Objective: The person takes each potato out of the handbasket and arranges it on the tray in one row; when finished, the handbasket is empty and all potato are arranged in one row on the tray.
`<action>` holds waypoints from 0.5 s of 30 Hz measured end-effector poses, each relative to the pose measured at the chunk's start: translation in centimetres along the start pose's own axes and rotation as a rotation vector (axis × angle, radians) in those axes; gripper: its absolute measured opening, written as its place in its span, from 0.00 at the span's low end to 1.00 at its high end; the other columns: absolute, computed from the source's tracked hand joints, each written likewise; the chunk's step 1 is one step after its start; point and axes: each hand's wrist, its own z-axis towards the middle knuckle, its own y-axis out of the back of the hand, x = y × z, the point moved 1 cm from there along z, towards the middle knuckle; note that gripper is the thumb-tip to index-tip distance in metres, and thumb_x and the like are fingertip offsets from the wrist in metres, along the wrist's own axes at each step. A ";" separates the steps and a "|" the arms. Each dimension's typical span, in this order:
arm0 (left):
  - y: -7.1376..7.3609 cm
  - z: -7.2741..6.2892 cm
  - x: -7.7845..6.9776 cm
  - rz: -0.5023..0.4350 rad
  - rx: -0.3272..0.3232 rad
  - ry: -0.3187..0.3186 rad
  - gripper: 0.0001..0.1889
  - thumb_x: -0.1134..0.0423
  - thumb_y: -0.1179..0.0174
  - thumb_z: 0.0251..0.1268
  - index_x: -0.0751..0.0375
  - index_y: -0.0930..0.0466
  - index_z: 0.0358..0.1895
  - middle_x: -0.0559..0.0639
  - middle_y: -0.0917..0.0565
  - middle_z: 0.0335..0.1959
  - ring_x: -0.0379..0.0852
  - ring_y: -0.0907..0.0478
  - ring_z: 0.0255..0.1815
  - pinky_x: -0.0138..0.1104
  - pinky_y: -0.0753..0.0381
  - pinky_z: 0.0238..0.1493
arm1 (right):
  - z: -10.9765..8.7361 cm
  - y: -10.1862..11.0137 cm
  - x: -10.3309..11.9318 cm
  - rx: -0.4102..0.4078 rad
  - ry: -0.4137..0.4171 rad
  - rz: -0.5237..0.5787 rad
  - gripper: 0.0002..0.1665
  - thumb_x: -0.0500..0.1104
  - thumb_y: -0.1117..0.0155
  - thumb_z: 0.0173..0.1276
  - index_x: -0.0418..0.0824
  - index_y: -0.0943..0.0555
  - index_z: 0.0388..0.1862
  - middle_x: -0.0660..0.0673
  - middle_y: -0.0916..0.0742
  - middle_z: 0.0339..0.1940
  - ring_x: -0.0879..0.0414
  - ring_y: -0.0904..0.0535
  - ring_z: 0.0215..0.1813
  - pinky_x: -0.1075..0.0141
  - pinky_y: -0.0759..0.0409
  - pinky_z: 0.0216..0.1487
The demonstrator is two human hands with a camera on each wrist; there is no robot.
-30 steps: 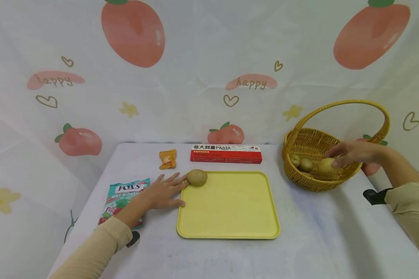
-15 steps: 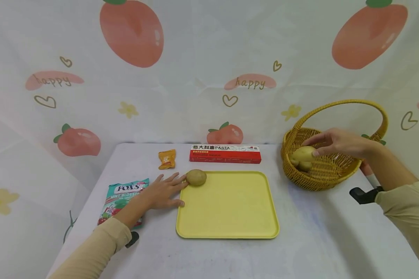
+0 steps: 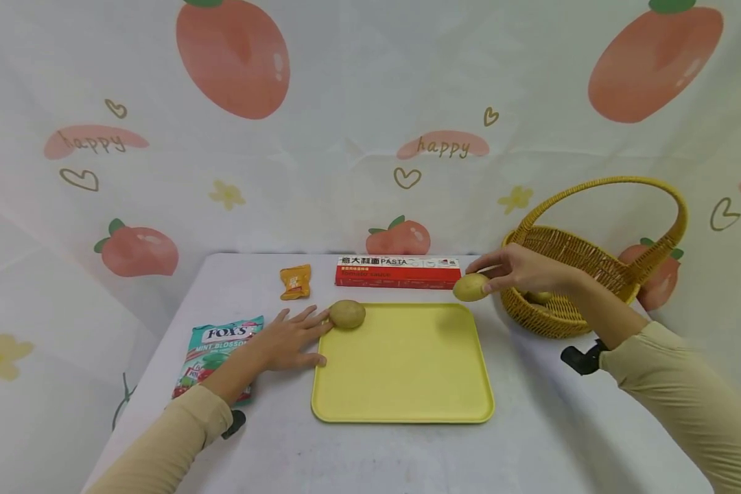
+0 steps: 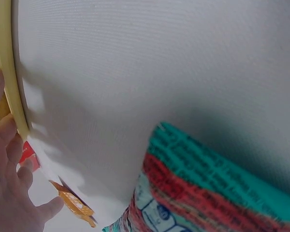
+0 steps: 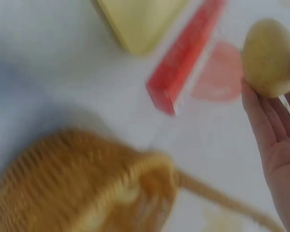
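My right hand (image 3: 519,269) pinches a potato (image 3: 471,287) between thumb and fingers, in the air over the far right corner of the yellow tray (image 3: 407,370). The right wrist view shows the same potato (image 5: 268,58) at the fingertips. A second potato (image 3: 347,314) lies in the tray's far left corner. Beside it my left hand (image 3: 293,341) rests at the tray's left edge with its fingers spread, the fingertips near or touching that potato. The woven basket (image 3: 534,326) stands on the right, with potatoes (image 3: 538,297) in it partly hidden by my right arm.
A red and white pasta box (image 3: 398,273) lies behind the tray. To its left is a small orange packet (image 3: 296,282). A green candy bag (image 3: 206,357) lies left of my left forearm. The basket's tall handle (image 3: 611,180) arches up at the right.
My right hand has lifted the potato out of the basket and carried it left to above the tray's corner. The left hand has stayed in place.
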 end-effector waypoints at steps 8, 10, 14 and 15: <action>0.1 0.1 0.0 -0.007 -0.002 -0.004 0.40 0.33 0.49 0.69 0.52 0.38 0.77 0.52 0.44 0.80 0.58 0.52 0.80 0.67 0.49 0.70 | 3.9 -4.9 -1.3 0.003 0.079 0.046 0.26 0.34 0.31 0.66 0.24 0.23 0.60 0.31 0.17 0.57 0.36 0.22 0.62 0.63 0.20 0.57; 0.1 0.1 0.0 -0.010 -0.002 -0.004 0.40 0.33 0.49 0.69 0.52 0.38 0.77 0.52 0.44 0.80 0.58 0.52 0.80 0.67 0.50 0.70 | 4.8 -6.1 -1.7 -0.008 0.095 0.072 0.25 0.32 0.31 0.65 0.23 0.23 0.59 0.31 0.17 0.57 0.37 0.21 0.61 0.64 0.19 0.55; 0.1 0.1 0.0 -0.010 -0.001 -0.002 0.40 0.33 0.48 0.68 0.52 0.38 0.77 0.52 0.43 0.80 0.58 0.51 0.80 0.67 0.49 0.70 | 6.6 -8.4 -2.2 -0.052 0.092 0.113 0.22 0.31 0.31 0.65 0.26 0.21 0.57 0.33 0.16 0.56 0.40 0.19 0.59 0.63 0.19 0.55; 0.1 0.1 0.0 -0.009 -0.001 -0.002 0.40 0.33 0.48 0.68 0.52 0.38 0.77 0.52 0.43 0.80 0.58 0.51 0.80 0.67 0.49 0.70 | 7.0 -8.9 -2.2 -0.060 0.095 0.117 0.21 0.31 0.31 0.65 0.26 0.21 0.57 0.33 0.16 0.56 0.40 0.19 0.59 0.61 0.18 0.55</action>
